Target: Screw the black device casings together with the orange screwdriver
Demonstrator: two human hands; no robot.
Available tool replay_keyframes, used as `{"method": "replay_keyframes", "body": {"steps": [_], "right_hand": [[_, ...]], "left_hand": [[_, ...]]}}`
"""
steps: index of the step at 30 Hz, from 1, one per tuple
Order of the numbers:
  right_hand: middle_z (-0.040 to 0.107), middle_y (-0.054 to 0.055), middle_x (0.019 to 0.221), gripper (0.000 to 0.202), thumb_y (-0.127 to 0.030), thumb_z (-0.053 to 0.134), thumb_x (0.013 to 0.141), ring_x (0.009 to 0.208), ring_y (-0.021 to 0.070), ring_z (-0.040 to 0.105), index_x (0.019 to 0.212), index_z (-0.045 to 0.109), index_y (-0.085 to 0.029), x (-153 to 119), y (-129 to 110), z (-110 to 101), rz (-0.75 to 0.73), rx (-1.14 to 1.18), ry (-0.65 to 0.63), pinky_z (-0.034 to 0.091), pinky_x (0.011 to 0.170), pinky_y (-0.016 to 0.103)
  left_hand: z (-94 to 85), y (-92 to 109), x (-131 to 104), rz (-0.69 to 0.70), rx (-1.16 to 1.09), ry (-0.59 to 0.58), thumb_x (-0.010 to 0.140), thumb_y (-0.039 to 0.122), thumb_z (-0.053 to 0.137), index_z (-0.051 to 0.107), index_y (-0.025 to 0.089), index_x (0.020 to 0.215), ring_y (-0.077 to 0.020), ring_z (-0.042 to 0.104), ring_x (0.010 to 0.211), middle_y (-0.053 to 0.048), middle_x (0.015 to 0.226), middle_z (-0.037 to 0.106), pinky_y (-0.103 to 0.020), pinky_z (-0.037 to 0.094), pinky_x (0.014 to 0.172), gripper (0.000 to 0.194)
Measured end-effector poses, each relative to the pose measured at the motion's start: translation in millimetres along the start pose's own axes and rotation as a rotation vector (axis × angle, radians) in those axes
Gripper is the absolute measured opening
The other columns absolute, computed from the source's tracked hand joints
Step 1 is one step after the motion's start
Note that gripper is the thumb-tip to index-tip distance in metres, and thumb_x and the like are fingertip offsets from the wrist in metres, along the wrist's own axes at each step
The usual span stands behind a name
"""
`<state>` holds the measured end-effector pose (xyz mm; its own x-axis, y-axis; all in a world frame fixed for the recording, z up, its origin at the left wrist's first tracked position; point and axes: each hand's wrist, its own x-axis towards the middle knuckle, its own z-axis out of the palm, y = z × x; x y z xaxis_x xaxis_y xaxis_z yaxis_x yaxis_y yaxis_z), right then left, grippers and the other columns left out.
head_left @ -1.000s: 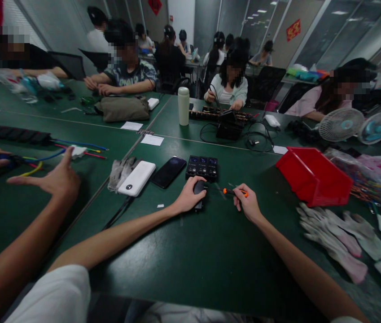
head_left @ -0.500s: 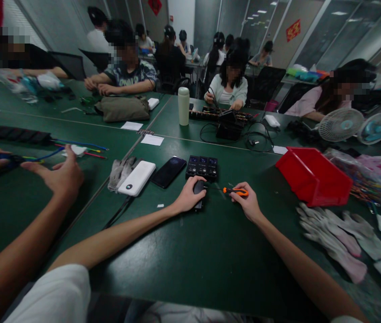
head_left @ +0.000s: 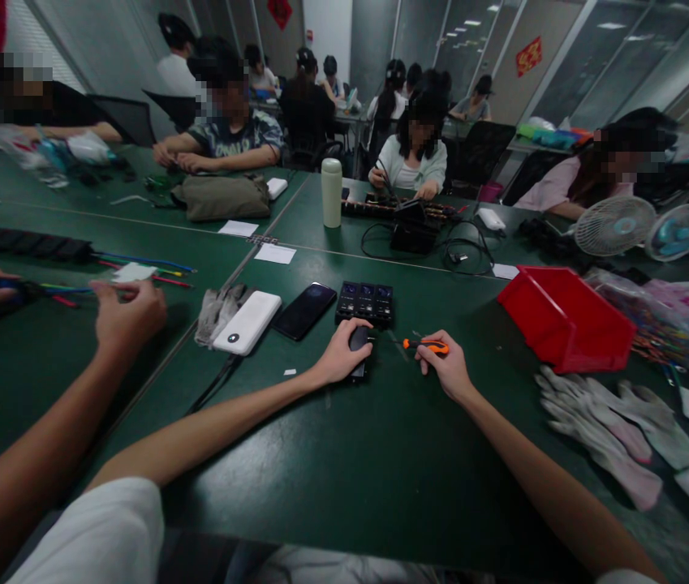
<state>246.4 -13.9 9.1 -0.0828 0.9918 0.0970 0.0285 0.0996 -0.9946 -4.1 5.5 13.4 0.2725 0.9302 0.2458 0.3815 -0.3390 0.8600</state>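
My left hand [head_left: 344, 353] is closed around a small black module [head_left: 359, 339] on the green table [head_left: 374, 462]; its fingers hide part of it. In my right hand [head_left: 446, 362] is a screwdriver with an orange and black handle [head_left: 432, 346], pinched between thumb and fingers. The screwdriver's thin shaft points left toward the module, and whether its tip touches I cannot tell. Just beyond my left hand stands a row of three black modules [head_left: 366, 302] with small dark windows. Left of them lies a black smartphone [head_left: 306, 311].
A white power bank [head_left: 252, 320] with a cable lies by a grey glove [head_left: 216, 316]. On the right are a red bin [head_left: 563, 320] and work gloves [head_left: 600, 414]. A co-worker's hand [head_left: 131, 316] handles wires at left. A pale green bottle [head_left: 332, 195] stands farther back.
My hands, the module and the screwdriver stay almost where they were; the fingers of my right hand shift slightly. At left, the co-worker's hand has closed and moved a little right.
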Motion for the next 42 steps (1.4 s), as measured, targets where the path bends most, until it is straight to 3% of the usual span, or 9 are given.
{"method": "replay_keyframes", "body": {"steps": [16,25,33,42], "right_hand": [[0.058,-0.004,0.054,0.022,-0.038,0.064,0.085,0.039,0.0091,0.049,0.084,0.054,-0.019,0.1,1.8,1.6,0.054,0.024,0.006,0.037,0.035,0.019],[0.063,-0.002,0.082,0.037,-0.029,0.076,0.074,0.058,0.0108,0.061,0.101,0.051,-0.023,0.0,1.7,-0.5,-0.03,0.05,0.033,0.051,0.057,0.025],[0.065,-0.001,0.072,0.022,-0.032,0.066,0.084,0.051,0.0107,0.057,0.097,0.051,-0.021,0.1,2.1,1.8,-0.052,0.093,0.029,0.046,0.05,0.023],[0.061,-0.003,0.057,0.027,-0.044,0.064,0.084,0.042,0.011,0.053,0.088,0.052,-0.021,0.1,2.0,1.9,0.025,0.06,0.046,0.042,0.039,0.021]], "left_hand": [[0.8,-1.3,0.9,-0.006,0.017,-0.01,0.081,0.025,0.058,0.055,0.022,0.115,-0.0201,0.053,0.109,-0.004,0.113,0.054,-0.036,0.039,0.103,0.034],[0.5,-0.6,0.7,-0.003,0.018,-0.006,0.081,0.025,0.057,0.055,0.023,0.115,-0.0199,0.053,0.109,-0.004,0.113,0.054,-0.036,0.039,0.102,0.034],[1.1,-0.4,0.2,-0.003,0.009,-0.009,0.081,0.026,0.057,0.055,0.023,0.115,-0.0198,0.053,0.108,-0.004,0.113,0.054,-0.036,0.039,0.103,0.034],[0.3,0.2,0.6,-0.014,0.012,-0.009,0.081,0.025,0.057,0.056,0.022,0.115,-0.0205,0.053,0.109,-0.004,0.113,0.054,-0.037,0.039,0.103,0.034]]}}
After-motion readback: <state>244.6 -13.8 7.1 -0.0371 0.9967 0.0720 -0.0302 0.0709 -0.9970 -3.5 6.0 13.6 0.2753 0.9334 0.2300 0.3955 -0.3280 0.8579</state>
